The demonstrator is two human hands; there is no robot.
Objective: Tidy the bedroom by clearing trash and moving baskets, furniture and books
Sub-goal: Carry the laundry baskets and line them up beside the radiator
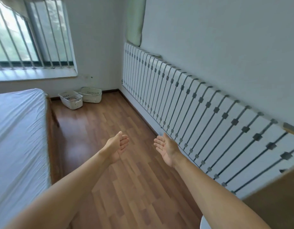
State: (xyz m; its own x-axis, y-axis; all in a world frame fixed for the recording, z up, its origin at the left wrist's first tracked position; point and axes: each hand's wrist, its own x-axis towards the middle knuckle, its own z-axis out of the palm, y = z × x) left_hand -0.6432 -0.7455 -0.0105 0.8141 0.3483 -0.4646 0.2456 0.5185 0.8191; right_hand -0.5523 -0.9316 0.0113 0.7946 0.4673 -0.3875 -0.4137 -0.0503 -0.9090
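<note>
Two white plastic laundry baskets (pixel 80 98) stand touching each other in the corner under the window, upper left of centre. Both the left hand (pixel 117 147) and the right hand (pixel 166 148) are spread, palms up, empty. The baskets look light, stiff and slightly flexible; probably best to hold them by the rim handle slots.

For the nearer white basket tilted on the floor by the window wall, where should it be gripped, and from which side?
Judging by its pose, grip the nearer white basket at the handle slot in its end wall, which faces the camera, coming from the open floor side. Both the left hand and right hand are empty.
</note>
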